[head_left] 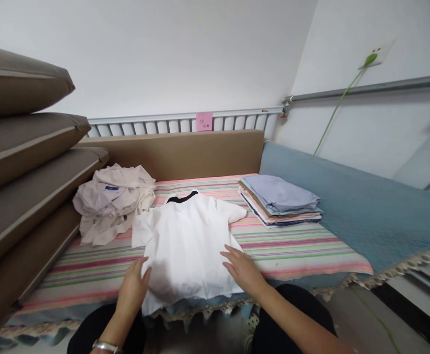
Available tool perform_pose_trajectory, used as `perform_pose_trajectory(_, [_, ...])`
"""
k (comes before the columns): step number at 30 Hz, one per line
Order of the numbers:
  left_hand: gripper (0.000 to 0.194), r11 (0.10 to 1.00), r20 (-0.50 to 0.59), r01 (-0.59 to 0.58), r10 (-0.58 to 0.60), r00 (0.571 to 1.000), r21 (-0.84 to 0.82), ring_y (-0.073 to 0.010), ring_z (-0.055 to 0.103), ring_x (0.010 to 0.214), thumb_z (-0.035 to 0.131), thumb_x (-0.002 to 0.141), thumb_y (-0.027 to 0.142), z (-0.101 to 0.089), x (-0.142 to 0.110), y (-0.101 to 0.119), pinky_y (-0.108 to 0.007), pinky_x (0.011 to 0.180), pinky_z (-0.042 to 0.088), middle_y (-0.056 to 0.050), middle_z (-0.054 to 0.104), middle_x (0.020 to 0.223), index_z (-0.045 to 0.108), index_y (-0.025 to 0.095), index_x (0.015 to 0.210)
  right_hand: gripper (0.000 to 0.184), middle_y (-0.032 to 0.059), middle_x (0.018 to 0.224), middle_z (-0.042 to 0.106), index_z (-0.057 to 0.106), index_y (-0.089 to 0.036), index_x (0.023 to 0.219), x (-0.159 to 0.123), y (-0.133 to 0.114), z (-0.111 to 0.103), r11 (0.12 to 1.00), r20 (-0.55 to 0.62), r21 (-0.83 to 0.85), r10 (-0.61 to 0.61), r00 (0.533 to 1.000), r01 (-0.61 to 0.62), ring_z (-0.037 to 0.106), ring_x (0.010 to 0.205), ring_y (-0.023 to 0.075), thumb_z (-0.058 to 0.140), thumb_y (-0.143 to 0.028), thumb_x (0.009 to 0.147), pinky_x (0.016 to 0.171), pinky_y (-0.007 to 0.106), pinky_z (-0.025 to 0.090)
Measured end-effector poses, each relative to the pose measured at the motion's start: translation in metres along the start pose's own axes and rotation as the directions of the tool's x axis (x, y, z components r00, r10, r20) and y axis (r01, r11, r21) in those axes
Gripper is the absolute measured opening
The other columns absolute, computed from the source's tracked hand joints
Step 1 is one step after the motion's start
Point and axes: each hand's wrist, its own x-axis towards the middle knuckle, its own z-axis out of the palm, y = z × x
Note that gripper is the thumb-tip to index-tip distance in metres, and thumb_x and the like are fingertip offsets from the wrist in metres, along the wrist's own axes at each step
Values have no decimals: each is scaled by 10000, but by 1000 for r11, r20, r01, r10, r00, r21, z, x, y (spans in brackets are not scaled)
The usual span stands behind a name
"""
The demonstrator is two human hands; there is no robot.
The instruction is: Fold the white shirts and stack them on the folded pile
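A white short-sleeved shirt with a dark collar lies spread out in front of me, collar away from me. Its lower hem hangs at the front edge of the striped cloth. At the shirt's left edge is my left hand, fingers apart and holding nothing. My right hand rests at or just over the shirt's right side, its fingers spread. Whether either hand presses on the fabric I cannot tell. Behind and left of the shirt lies a rumpled heap of pale clothes. A neat stack of folded clothes sits to the right.
Stacked brown cushions rise along the left side. A brown backrest closes off the back, with a radiator and a pink note behind it. On the right is a blue-covered armrest. A green cord hangs from a wall socket.
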Motion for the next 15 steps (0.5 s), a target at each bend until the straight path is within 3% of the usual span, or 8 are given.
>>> perform_pose_trajectory(3, [400, 977, 146, -201, 189, 971, 70, -238, 454, 1206, 437, 822, 370, 25, 20, 20, -405, 1041, 332, -90, 550, 1265, 555, 196, 1163, 364, 60, 1357, 468, 561, -271, 1196, 7, 13, 11, 996, 49, -78, 44, 998, -40, 424, 1232, 235, 477, -333, 848, 998, 409, 324])
perform_pose_trajectory(5, [388, 965, 209, -233, 205, 956, 121, -252, 426, 1235, 445, 825, 377, 42, 36, 22, -432, 1037, 337, -80, 536, 1290, 573, 213, 1153, 317, 82, 1211, 596, 633, -241, 1082, 11, 34, 6, 963, 34, -150, 230, 973, -222, 523, 1121, 252, 419, -344, 872, 930, 415, 380])
perform_pose_trajectory(8, [384, 958, 220, -219, 177, 959, 184, -263, 423, 1238, 427, 840, 381, 60, 66, 13, -435, 1032, 345, -92, 543, 1283, 599, 192, 1126, 437, 90, 897, 701, 679, -201, 863, 22, 66, -13, 878, -6, -174, 451, 892, -445, 626, 861, 232, 272, -351, 915, 786, 369, 447])
perform_pose_trajectory(9, [389, 957, 218, -221, 178, 960, 191, -262, 428, 1233, 416, 846, 378, 65, 77, 10, -426, 1036, 343, -97, 542, 1283, 600, 181, 1127, 450, 84, 863, 701, 675, -202, 848, 28, 71, -18, 878, -16, -153, 456, 890, -453, 629, 831, 223, 256, -350, 916, 772, 356, 453])
perform_pose_trajectory(11, [402, 955, 212, -229, 188, 959, 188, -256, 434, 1230, 393, 857, 359, 75, 98, 6, -407, 1046, 334, -105, 535, 1289, 588, 158, 1145, 415, 84, 961, 689, 663, -204, 946, 47, 67, -16, 925, -60, -89, 365, 929, -369, 615, 915, 215, 275, -345, 908, 833, 351, 449])
perform_pose_trajectory(15, [452, 964, 259, -219, 175, 950, 153, -244, 394, 1265, 361, 866, 336, 93, 124, 8, -403, 1049, 320, -110, 488, 1338, 498, 144, 1252, 442, 83, 1363, 456, 494, -207, 1274, 90, 27, 32, 995, -86, -35, 85, 993, -88, 424, 1240, 212, 338, -377, 898, 1014, 378, 360])
